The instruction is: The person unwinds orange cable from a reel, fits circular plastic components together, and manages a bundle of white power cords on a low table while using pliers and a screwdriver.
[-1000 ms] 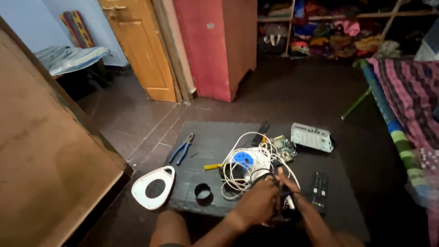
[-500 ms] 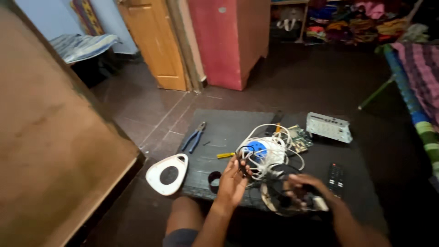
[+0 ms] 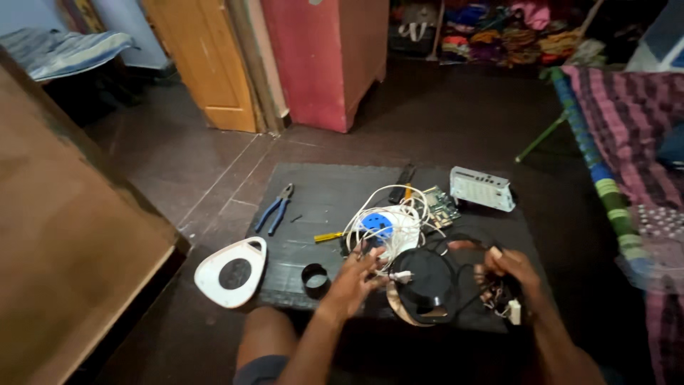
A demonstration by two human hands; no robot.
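1. The left hand lay at about six o'clock on the dark mat; its fingers were spread apart, the fingertips touching the tangle of white cable just beside the round black disc.
2. The right hand sat at about four o'clock on the mat; its fingers were curled together around a bundle of black wire and small parts, a small white plug hanging below it.
3. The black disc rested between the two hands, near the mat's front edge.
4. A blue-and-white socket piece sat in the cable at the mat's centre; a green circuit board lay at one o'clock from it, touching the cable.
5. A white box stood at two o'clock; blue-handled pliers lay at nine o'clock; a yellow screwdriver lay between pliers and cable.
6. A white teardrop-shaped cover overhung the mat's corner at eight o'clock; a small black ring sat just beside it.
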